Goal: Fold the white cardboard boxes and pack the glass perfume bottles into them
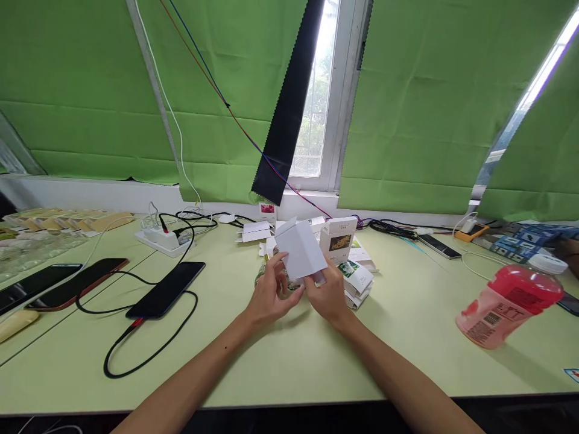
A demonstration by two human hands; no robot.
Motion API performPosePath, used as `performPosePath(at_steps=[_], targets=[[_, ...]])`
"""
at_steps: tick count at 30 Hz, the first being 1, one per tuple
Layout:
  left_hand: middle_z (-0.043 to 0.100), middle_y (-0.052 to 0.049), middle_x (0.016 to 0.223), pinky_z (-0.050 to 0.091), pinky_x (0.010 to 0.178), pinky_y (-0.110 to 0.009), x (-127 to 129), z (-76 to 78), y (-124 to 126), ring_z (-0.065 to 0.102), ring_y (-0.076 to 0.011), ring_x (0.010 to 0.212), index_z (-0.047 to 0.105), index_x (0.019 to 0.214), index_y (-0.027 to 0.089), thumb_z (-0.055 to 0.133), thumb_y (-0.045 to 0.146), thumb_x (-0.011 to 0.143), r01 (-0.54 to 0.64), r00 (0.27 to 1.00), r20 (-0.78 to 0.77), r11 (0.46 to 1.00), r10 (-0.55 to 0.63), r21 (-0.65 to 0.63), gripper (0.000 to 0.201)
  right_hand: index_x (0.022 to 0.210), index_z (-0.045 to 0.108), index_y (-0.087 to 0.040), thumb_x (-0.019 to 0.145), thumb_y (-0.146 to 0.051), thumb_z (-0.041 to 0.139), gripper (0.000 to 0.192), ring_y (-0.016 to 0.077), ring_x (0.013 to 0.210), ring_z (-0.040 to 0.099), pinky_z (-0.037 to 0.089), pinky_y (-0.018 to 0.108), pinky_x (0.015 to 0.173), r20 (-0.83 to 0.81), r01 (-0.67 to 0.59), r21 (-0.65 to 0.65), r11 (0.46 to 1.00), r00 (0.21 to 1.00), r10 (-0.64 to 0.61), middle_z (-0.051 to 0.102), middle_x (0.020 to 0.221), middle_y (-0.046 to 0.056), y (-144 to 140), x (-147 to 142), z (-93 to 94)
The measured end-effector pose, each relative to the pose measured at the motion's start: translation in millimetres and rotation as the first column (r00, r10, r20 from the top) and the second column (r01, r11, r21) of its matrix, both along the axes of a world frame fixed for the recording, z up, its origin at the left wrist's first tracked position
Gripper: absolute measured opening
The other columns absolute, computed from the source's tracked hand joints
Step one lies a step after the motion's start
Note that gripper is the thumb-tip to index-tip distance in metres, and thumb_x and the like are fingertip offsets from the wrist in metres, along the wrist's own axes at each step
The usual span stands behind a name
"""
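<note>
Over the middle of the pale green table [280, 361], both my hands meet around a small white carton [300, 248] that is tilted, with a flap up at its top. My left hand [270, 293] grips its lower left side, and a small glass object [284, 288] shows between its fingers. My right hand [329, 293] holds the carton's lower right edge. Just behind stands an upright white box with a flower picture [337, 239], and several flat printed boxes [358, 278] lie stacked to the right of my hands.
Three phones lie at the left, the nearest black phone [166, 289] on a looping black cable [136, 352]. A white power strip [159, 237] sits behind. A pink bottle with a red cap [506, 304] lies at the right. Phones, cables and blue packets line the far right edge.
</note>
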State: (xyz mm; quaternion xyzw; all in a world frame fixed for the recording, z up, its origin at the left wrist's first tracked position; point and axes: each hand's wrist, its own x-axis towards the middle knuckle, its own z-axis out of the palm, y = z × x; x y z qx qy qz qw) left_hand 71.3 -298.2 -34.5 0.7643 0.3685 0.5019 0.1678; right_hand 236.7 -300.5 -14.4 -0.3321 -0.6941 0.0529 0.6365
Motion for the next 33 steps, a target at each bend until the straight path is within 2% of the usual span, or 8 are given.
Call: performPosePath(at_steps=[3,7,11,16,22,25,28,33], targets=[[0.069,-0.002,0.106,0.045,0.053,-0.022,-0.4,0.8,0.7,0.057,-0.0079,0.056,0.033,0.132,0.029,0.065,0.038,0.090,0.046,0.993,0.110,0.997,-0.039,-0.060,0.054,0.092,0.067,-0.023,0.085,-0.015,0.055,0.015,0.0175,0.064,0.059,0.049,0.029,0.056,0.034,-0.003,0.005,1.000,0.999,0.003,0.069,0.084,0.005,-0.1,-0.5,-0.1],[0.064,0.000,0.108,0.048,0.055,-0.023,-1.2,1.7,2.4,0.058,-0.0072,0.059,0.035,0.120,0.028,0.061,0.041,0.093,0.077,0.973,0.227,0.987,-0.044,-0.138,0.040,0.091,0.068,-0.022,0.084,-0.014,0.055,0.017,0.0178,0.066,0.061,0.051,0.029,0.059,0.095,-0.055,0.003,0.999,0.994,0.054,0.071,0.083,0.006,-1.8,0.0,1.1],[0.058,0.001,0.111,0.048,0.049,-0.022,-1.0,2.8,3.7,0.057,-0.0064,0.058,0.036,0.114,0.029,0.059,0.046,0.095,0.123,0.953,0.297,0.975,-0.063,-0.187,0.035,0.105,0.070,-0.022,0.083,-0.012,0.054,0.029,0.0166,0.067,0.064,0.053,0.029,0.058,0.160,-0.154,-0.072,0.985,0.973,0.164,0.076,0.118,0.011,-4.5,0.9,1.9],[0.052,-0.002,0.118,0.050,0.046,-0.022,1.3,5.0,4.0,0.058,-0.0066,0.063,0.037,0.109,0.026,0.062,0.053,0.094,0.191,0.926,0.361,0.961,-0.110,-0.199,0.039,0.101,0.072,-0.025,0.085,-0.010,0.052,0.030,0.0161,0.069,0.068,0.055,0.030,0.058,0.203,-0.219,-0.089,0.972,0.951,0.233,0.065,0.146,0.010,-4.2,2.7,1.7],[0.054,-0.002,0.113,0.050,0.043,-0.020,1.1,5.3,4.8,0.060,-0.0084,0.066,0.038,0.104,0.025,0.073,0.057,0.087,0.209,0.897,0.431,0.955,-0.102,-0.209,0.050,0.124,0.072,-0.027,0.083,-0.006,0.050,0.050,0.0235,0.099,0.077,0.059,0.029,0.061,0.251,-0.248,-0.096,0.964,0.931,0.265,0.062,0.150,0.009,-3.4,4.5,0.1],[0.055,-0.001,0.111,0.053,0.043,-0.022,0.1,5.3,5.3,0.064,-0.0108,0.068,0.038,0.104,0.026,0.079,0.058,0.082,0.250,0.879,0.457,0.947,-0.135,-0.203,0.056,0.134,0.068,-0.028,0.085,-0.005,0.048,0.057,0.0267,0.119,0.073,0.064,0.033,0.077,0.286,-0.253,-0.088,0.963,0.920,0.268,0.063,0.150,0.008,-3.5,5.4,-0.6],[0.054,-0.001,0.112,0.054,0.043,-0.022,-0.1,5.7,5.5,0.067,-0.0122,0.071,0.039,0.106,0.026,0.082,0.058,0.080,0.284,0.867,0.470,0.938,-0.164,-0.197,0.059,0.137,0.067,-0.029,0.089,-0.007,0.048,0.056,0.0266,0.120,0.073,0.064,0.035,0.085,0.306,-0.257,-0.083,0.963,0.913,0.270,0.062,0.151,0.008,-2.7,6.3,-1.1],[0.057,-0.002,0.112,0.054,0.040,-0.021,2.2,6.5,5.1,0.067,-0.0118,0.068,0.040,0.109,0.026,0.082,0.058,0.080,0.273,0.857,0.495,0.941,-0.143,-0.201,0.060,0.138,0.067,-0.028,0.089,-0.007,0.048,0.056,0.0268,0.118,0.074,0.064,0.033,0.075,0.329,-0.276,-0.088,0.957,0.899,0.289,0.062,0.150,0.009,-2.3,7.1,0.2]])
